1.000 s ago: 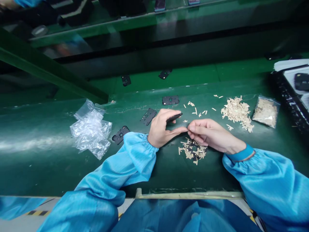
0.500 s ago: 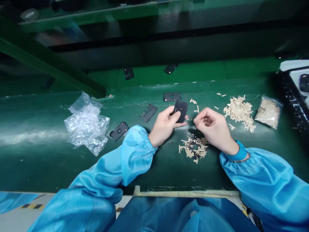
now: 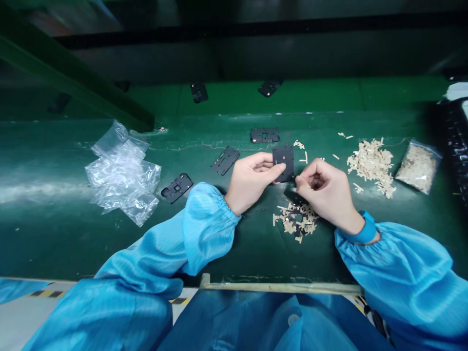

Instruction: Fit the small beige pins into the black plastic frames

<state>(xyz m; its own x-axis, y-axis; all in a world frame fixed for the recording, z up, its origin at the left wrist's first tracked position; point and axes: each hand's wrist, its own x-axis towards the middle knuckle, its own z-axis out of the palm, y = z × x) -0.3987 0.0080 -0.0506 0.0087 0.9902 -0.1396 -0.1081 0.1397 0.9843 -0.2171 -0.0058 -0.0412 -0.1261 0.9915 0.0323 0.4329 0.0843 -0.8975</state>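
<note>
The left hand (image 3: 252,178) grips a black plate (image 3: 283,163) at twelve o'clock between thumb and fingers, while the right hand (image 3: 323,195) pinches narrowly at its lower edge, anything held there hidden. On the green counter (image 3: 73,243), more black plates (image 3: 224,161) lie at the plate's nine o'clock, tan strips (image 3: 371,165) at three, and a mixed scrap pile (image 3: 296,219) at six.

Plastic bags (image 3: 122,175) left, plate (image 3: 283,163) between left hand (image 3: 252,180) and right hand (image 3: 323,195), strip heap (image 3: 371,165) right
</note>
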